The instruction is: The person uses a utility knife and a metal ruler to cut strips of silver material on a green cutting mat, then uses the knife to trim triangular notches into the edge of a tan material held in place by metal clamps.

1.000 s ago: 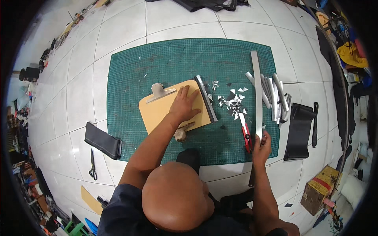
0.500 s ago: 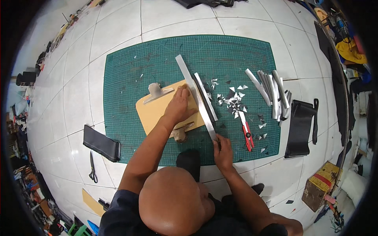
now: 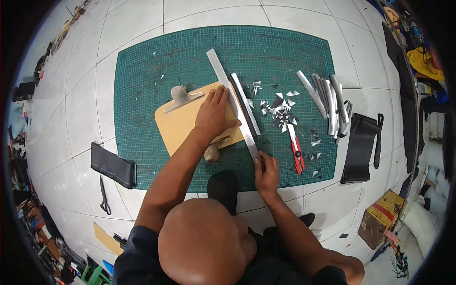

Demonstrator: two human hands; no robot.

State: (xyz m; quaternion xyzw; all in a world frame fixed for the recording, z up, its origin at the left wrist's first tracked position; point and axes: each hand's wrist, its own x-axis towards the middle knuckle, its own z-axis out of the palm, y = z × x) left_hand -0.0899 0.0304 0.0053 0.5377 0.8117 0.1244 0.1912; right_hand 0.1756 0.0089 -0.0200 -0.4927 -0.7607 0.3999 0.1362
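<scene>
I see the left hand (image 3: pixel 212 116) palm-down on the clipboard (image 3: pixel 178 116), fingers extended; the right hand (image 3: pixel 267 176) grips the ruler (image 3: pixel 241 113), which slants past the left fingertips. The knife (image 3: pixel 296 153) lies right of the right hand.

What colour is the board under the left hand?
The board is yellowish tan, seen best in the head view.

A green cutting mat (image 3: pixel 180 52) carries a tan clipboard (image 3: pixel 178 121), red cutter (image 3: pixel 297 154) and scattered scraps (image 3: pixel 282 111).
</scene>
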